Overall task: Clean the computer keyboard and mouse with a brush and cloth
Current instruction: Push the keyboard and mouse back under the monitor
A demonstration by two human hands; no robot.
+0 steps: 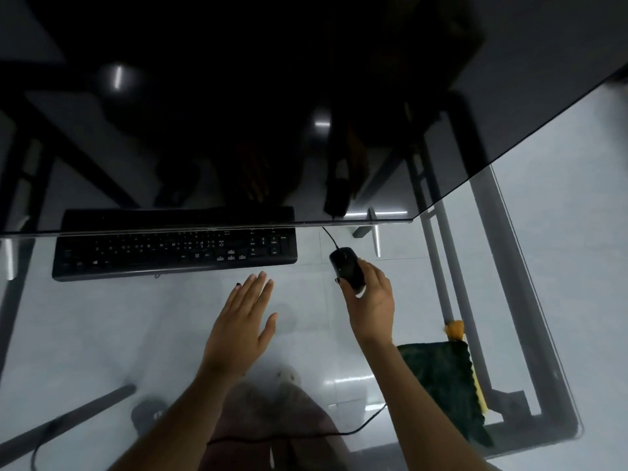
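A black keyboard (175, 253) lies on the glass desk (102, 328), its far edge under a dark monitor. My right hand (372, 300) grips a black wired mouse (347, 266) to the right of the keyboard, fingers curled round its sides. My left hand (243, 321) is flat with straight fingers, just in front of the keyboard's right end, holding nothing. A dark green cloth (441, 385) lies at the desk's right side near my right forearm. An orange tip (454, 329), possibly of the brush, shows behind the cloth.
A large dark monitor screen (238, 113) fills the top of the view and reflects my hands. The mouse cable (306, 433) runs under my right arm. Desk frame bars (475, 300) and the floor show through the glass. The desk's right edge is near the cloth.
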